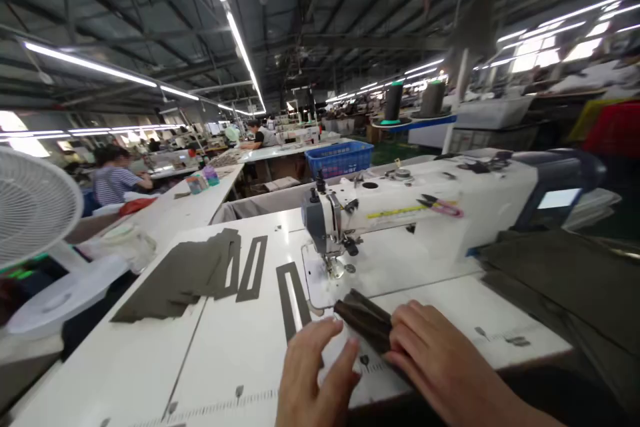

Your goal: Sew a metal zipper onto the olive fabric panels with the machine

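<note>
My right hand point(435, 350) is closed on a folded piece of dark fabric point(364, 320) in front of the sewing machine point(400, 213). Fingers and thumb apart, my left hand point(315, 377) hovers left of that fabric and holds nothing. Just beyond the left fingertips lies a grey-brown fabric strip with a long slot point(286, 287), flat on the white table point(225, 360). The needle and presser foot point(333, 267) stand over the plate, apart from the fabric. Another slotted strip point(245, 280) lies farther left, beside a spread stack of grey-brown fabric pieces point(175, 277).
Pink-handled thread snips point(440, 205) rest on the machine arm. A pile of dark fabric point(565, 280) lies at the right. Behind the table stands a blue basket point(340, 159). At the left are a white fan point(37, 207) and a person in a striped top point(113, 183).
</note>
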`<state>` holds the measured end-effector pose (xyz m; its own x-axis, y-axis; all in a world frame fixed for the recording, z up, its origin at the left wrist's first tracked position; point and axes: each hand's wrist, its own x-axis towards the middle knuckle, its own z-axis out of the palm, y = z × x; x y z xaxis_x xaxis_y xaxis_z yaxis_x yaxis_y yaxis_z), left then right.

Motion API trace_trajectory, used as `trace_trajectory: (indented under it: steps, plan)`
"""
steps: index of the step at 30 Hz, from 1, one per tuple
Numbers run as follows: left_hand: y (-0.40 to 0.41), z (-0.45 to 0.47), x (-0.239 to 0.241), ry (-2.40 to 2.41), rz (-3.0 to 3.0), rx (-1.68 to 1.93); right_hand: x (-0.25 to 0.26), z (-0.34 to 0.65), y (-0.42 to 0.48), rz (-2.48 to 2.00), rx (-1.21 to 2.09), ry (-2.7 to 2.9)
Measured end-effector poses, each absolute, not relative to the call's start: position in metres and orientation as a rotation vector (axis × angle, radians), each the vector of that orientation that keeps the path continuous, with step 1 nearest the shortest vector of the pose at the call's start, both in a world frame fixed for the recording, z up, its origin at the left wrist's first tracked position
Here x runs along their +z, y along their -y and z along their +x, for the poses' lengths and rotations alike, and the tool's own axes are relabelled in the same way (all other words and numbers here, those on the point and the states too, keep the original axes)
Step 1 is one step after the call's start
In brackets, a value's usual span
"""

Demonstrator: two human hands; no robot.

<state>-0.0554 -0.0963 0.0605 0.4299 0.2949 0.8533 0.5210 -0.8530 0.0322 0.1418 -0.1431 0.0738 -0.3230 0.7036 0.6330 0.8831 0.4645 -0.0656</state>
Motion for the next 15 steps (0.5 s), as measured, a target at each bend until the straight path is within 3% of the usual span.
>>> trace_trajectory:
  steps: [6, 15]
  plan:
    - [0.082, -0.022, 0.095, 0.446, -2.634, -1.313, 0.084, 0.161, 0.160, -1.390, 0.003, 2.113]
    - [0.087, -0.021, 0.103, 0.136, -2.740, -0.990, 0.084, 0.172, 0.177, -1.526, 0.729, 1.810]
